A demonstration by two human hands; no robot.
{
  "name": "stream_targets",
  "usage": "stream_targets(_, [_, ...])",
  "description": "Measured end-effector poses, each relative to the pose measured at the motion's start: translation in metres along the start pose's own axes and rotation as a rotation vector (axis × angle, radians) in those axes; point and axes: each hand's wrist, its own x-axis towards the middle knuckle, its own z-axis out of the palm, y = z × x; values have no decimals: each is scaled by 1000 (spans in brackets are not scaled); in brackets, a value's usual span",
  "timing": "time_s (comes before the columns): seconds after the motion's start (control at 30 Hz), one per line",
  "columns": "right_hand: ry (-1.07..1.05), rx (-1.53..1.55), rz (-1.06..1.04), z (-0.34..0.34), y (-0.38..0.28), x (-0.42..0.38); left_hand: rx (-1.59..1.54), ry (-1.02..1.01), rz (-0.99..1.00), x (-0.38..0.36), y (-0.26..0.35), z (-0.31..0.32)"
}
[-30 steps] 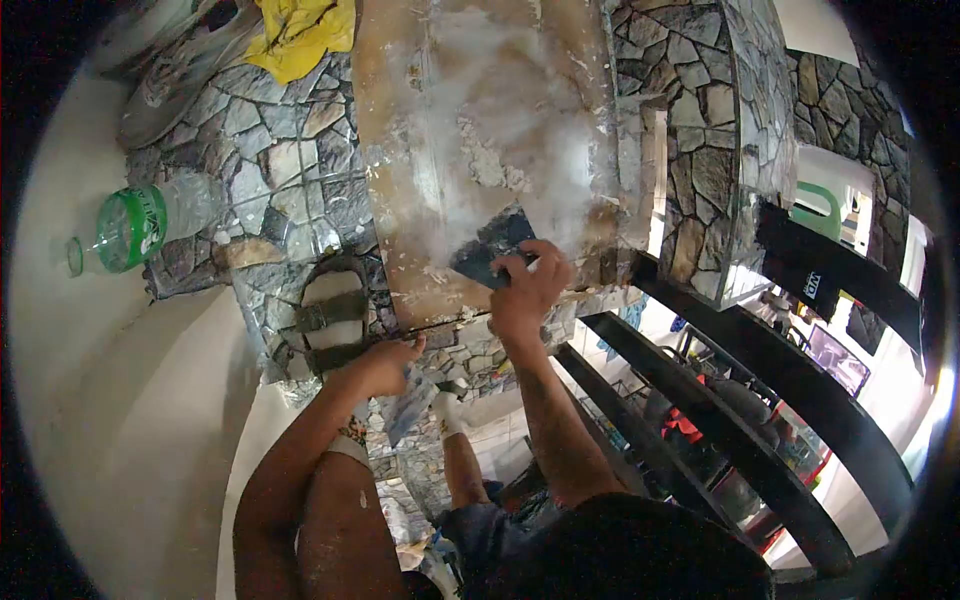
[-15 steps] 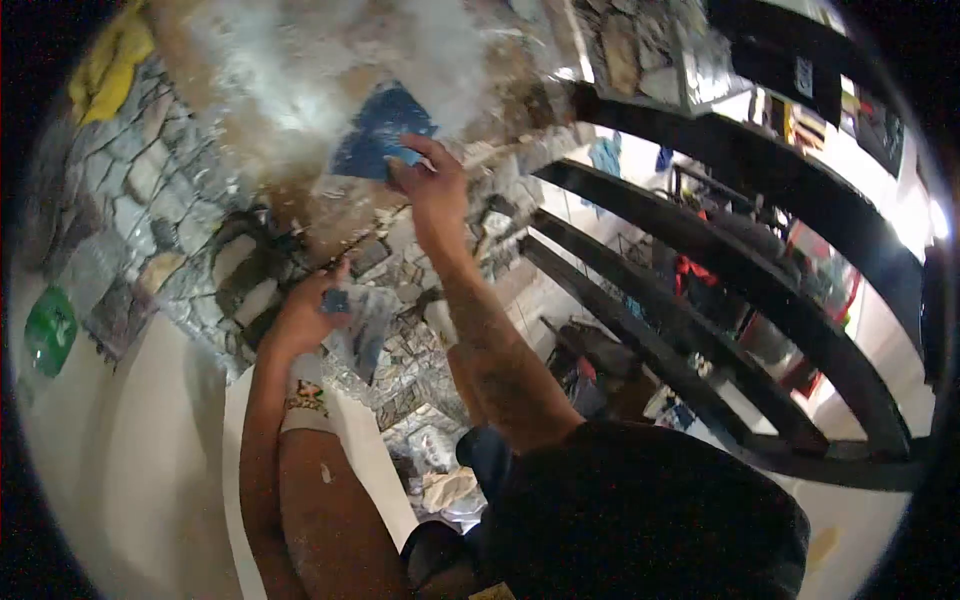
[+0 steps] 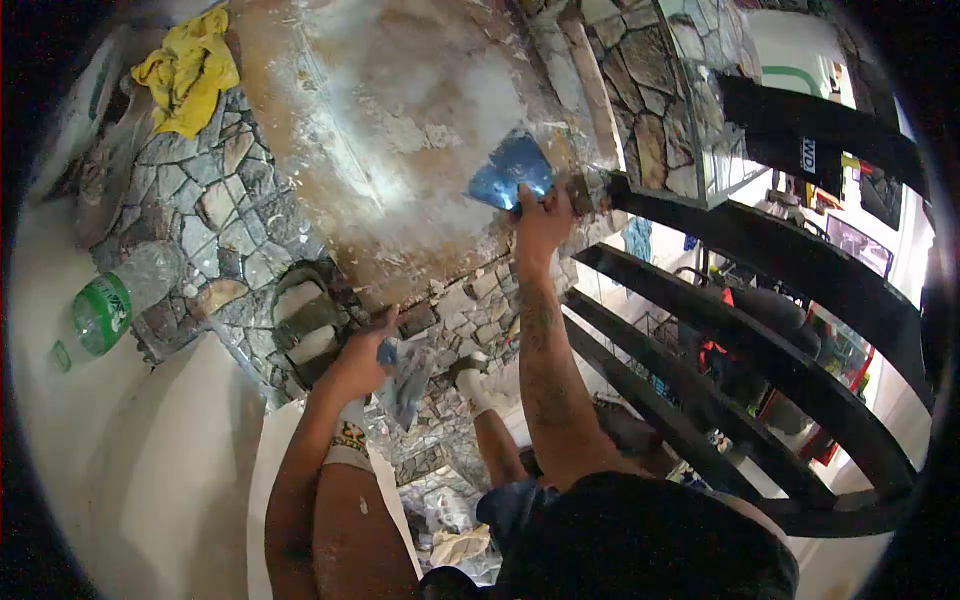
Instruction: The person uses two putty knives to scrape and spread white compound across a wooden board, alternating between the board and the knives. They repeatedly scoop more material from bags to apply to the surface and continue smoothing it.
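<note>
Your right hand [image 3: 545, 225] holds a flat, glossy blue scraper [image 3: 512, 170], its fingers pinching the lower edge close to the near right corner. The blue scraper lies over the right-hand part of a broad tan board [image 3: 300, 160] smeared with white, cloudy patches, and a bright glint shows on it beside your fingertips. Your right forearm reaches almost straight forward.

Your left hand [image 3: 358, 365] is at the near edge of the tan board, with the index finger stretched out toward that edge and the other fingers curled. A small bluish piece [image 3: 387, 352] shows against the curled fingers, with a crumpled translucent plastic sheet [image 3: 408, 385] just beside it; you cannot tell from this view whether those fingers grip either one.

To the left of the tan board, a bunched yellow cloth [image 3: 190, 75] lies on the grey stone-patterned tiles [image 3: 190, 205]. Nearer to you, a clear plastic bottle with a green label [image 3: 103, 312] is on its side by the white wall [image 3: 140, 450]. A dark sandal with broad straps [image 3: 305, 322] sits on the tiles close to your left hand. Thick black curved bars [image 3: 790, 270] run across the right side, with blurred, cluttered things visible between them.
</note>
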Motion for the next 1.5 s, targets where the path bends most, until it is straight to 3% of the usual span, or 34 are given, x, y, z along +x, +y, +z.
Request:
stream_targets(0.07, [-23, -152, -264, 29, 0, 7, 133, -40, 60, 2, -25, 9])
stream_targets(0.1, [-76, -94, -251, 42, -7, 6, 201, -60, 90, 3, -31, 9])
stream_targets(0.13, [-130, -37, -238, 51, -18, 5, 242, 51, 233, -1, -14, 2])
stream_targets(0.2, [-247, 90, -198, 56, -38, 9, 210, -33, 111, 2, -12, 0])
stream_targets(0.27, [-223, 231, -237, 46, -58, 21, 162, -148, -35, 3, -7, -4])
stream_targets(0.37, [-46, -8, -231, 15, -27, 58, 278, -189, -79, 4, -10, 2])
stream_targets(0.43, [10, 153, -42, -5, -26, 66, 298, -220, -97, 4, -2, -2])
stream_targets(0.5, [33, 418, -70, -17, 15, 88, 250, -223, -102, 4, -1, -3])
stream_targets(0.57, [21, 608, 40, -20, 11, 87, 129, -195, -94, 2, -14, 3])
stream_targets(0.6, [0, 662, 165, -18, -30, 68, 124, -164, -62, 2, -21, 6])
stream_targets(0.67, [-2, 389, -25, -6, -40, 53, 118, -107, 2, 1, -29, 10])
stream_targets(0.73, [30, -284, -640, 13, -15, 58, 107, -62, 36, 0, -25, 6])
stream_targets(0.8, [-54, -391, -585, 18, -29, 46, 62, -45, 41, 0, -18, 2])
stream_targets(0.87, [-120, -219, -517, 15, -45, 50, -21, -54, 7, -1, -15, -1])
stream_targets(0.97, [80, 42, -255, 5, -47, 79, -32, -66, 24, -1, -22, 1])
stream_targets(1.1, [-10, 110, 63, 15, -74, 95, -48, -64, 63, 4, -42, 10])
stream_targets(1.13, [-18, -18, -284, 22, -12, 133, -42, -65, 64, 6, -44, 10])
stream_targets(1.23, [-230, 76, -379, 31, -23, 123, -1, -80, 49, 6, -35, 5])
stream_targets(1.27, [-293, -38, -197, 21, -33, 113, 14, -86, 39, 5, -30, 2])
stream_targets(1.4, [-217, 233, -102, 8, -46, 101, -11, -102, 9, 0, -16, -6])
stream_targets(1.5, [-46, -58, -395, 10, 0, 136, -46, -100, -9, -2, -21, -3])
